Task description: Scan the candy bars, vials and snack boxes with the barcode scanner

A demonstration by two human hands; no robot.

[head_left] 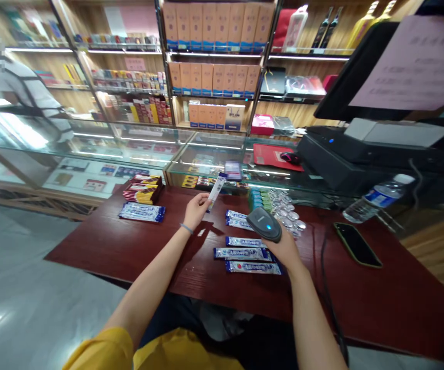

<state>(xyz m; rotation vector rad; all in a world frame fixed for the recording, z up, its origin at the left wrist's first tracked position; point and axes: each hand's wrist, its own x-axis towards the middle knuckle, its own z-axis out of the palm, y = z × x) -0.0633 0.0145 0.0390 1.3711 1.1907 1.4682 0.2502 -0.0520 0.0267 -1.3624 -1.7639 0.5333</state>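
My left hand [197, 210] pinches a slim white-and-blue snack stick packet [216, 192], held tilted above the dark red table [183, 257]. In my right hand [287, 249] is a dark grey barcode scanner [264, 224] with a blue light, its head angled toward the left. Below the scanner lie several blue-and-white stick packets [241, 253] in loose rows, some partly hidden by it. To the left of my left hand sits a stack of the same packets [142, 211], beside red and yellow packets [142, 189].
Round silver-topped items [287, 211] and green-blue packs [259, 198] lie behind the scanner. At right are a phone [357, 244], a water bottle [378, 198], a scanner cable [325, 267] and a monitor [361, 67]. A glass counter [191, 154] borders the table; a person stands far left.
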